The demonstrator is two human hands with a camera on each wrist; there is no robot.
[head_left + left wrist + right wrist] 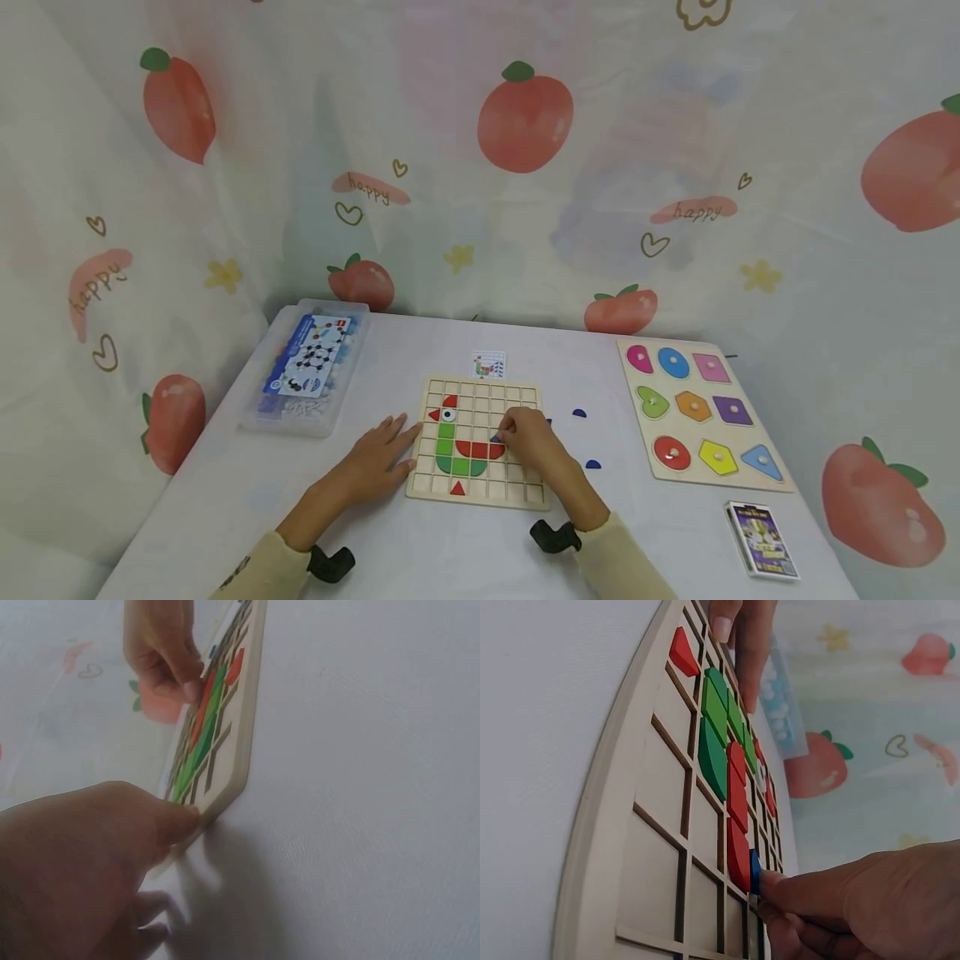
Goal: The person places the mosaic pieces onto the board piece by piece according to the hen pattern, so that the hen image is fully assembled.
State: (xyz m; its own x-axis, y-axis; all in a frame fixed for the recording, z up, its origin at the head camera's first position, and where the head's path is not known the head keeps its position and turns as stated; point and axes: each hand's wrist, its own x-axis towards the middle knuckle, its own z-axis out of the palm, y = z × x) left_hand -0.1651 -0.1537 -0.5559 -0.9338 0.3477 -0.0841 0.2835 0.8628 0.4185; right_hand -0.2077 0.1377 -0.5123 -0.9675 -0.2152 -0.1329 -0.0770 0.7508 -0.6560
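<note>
A white table (pixel 225 492) fills the lower half of the head view, closed in on all sides by a pale curtain (pixel 525 208) printed with red peaches, hearts and the word "happy". At the lower centre of the frame lies a wooden grid board (pixel 480 442) bearing a bird built from green and red pieces. The left hand (pixel 382 458) rests flat on the table with straight fingers touching the board's left edge. The right hand (pixel 528 437) is curled over the board's right half, its fingertips pinching a small blue piece (pixel 754 871) just beside the red pieces. A picture card (pixel 489 365) lies just above the board. A clear plastic box (pixel 307 367) sits at centre left, a wooden shape puzzle (pixel 701 412) at centre right, and a small card box (pixel 761 539) at lower right. Two loose blue pieces (pixel 592 464) lie between the board and the puzzle.
</note>
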